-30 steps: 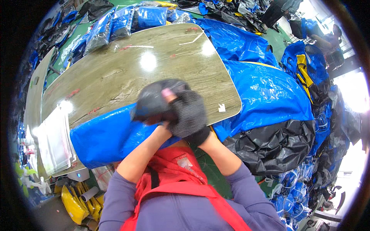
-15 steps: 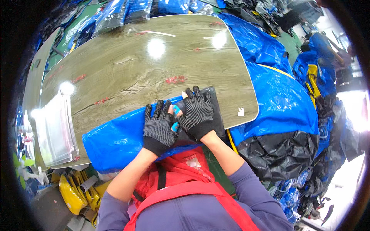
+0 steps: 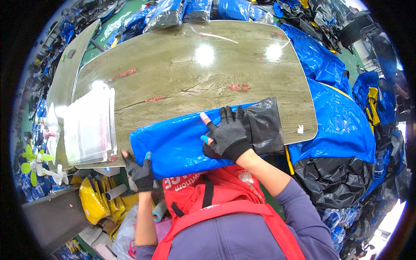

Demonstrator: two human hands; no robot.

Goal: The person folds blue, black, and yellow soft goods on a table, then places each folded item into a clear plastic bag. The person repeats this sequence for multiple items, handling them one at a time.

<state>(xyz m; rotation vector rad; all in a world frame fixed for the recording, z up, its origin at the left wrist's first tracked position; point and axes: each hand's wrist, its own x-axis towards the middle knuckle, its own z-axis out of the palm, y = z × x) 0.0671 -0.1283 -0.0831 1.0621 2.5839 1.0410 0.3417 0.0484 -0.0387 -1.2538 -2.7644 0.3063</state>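
Note:
A folded blue sheet-like bag [image 3: 177, 147] with a black end [image 3: 264, 123] lies along the near edge of the wood-patterned table, partly overhanging it. My right hand [image 3: 229, 134], in a black dotted glove with bare fingertips, rests on the bag near where blue meets black. Its fingers are spread and the thumb points away, with blue tape on a digit. At the bag's left end is my left hand [image 3: 141, 173], gloved alike, its thumb by the blue edge and another finger apart from it. Its remaining fingers are slightly blurred.
A stack of clear plastic sleeves [image 3: 91, 125] lies on the table's left [image 3: 173, 52]. Larger blue bags [image 3: 333, 125] with black ends crowd the right side. Wrapped blue packs [image 3: 164, 15] line the far edge. Yellow pieces [image 3: 93, 201] and a small green fan [image 3: 32, 164] stand lower left.
My left hand has moved left and nearer, from the middle of the bag to its left end. My right hand stays on the bag, its thumb now spread. The whole view has shifted.

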